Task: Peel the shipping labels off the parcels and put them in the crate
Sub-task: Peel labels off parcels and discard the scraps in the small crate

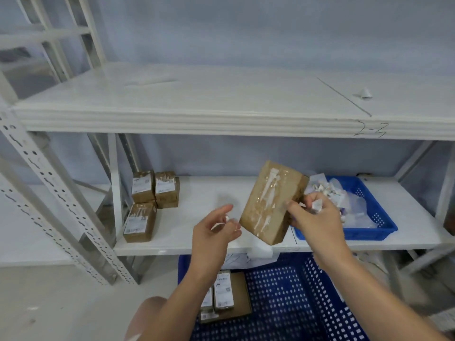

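My right hand [317, 219] grips a brown parcel [268, 200] by its right edge and holds it tilted above the lower shelf. The parcel's front shows torn white label residue under clear tape. A crumpled white label scrap [317, 205] is pinched in the same hand's fingertips. My left hand [214, 233] hovers by the parcel's lower left corner with its fingers loosely spread, gripping nothing I can make out. Below the shelf stands a large blue crate [295, 303] with labelled parcels [224, 294] lying in it.
Three labelled brown parcels [147, 200] are stacked at the left of the lower white shelf [204, 198]. A small blue tray [369, 232] at the right holds peeled label scraps and clear plastic. The upper shelf [197, 99] juts out overhead. A slotted upright [49, 183] stands left.
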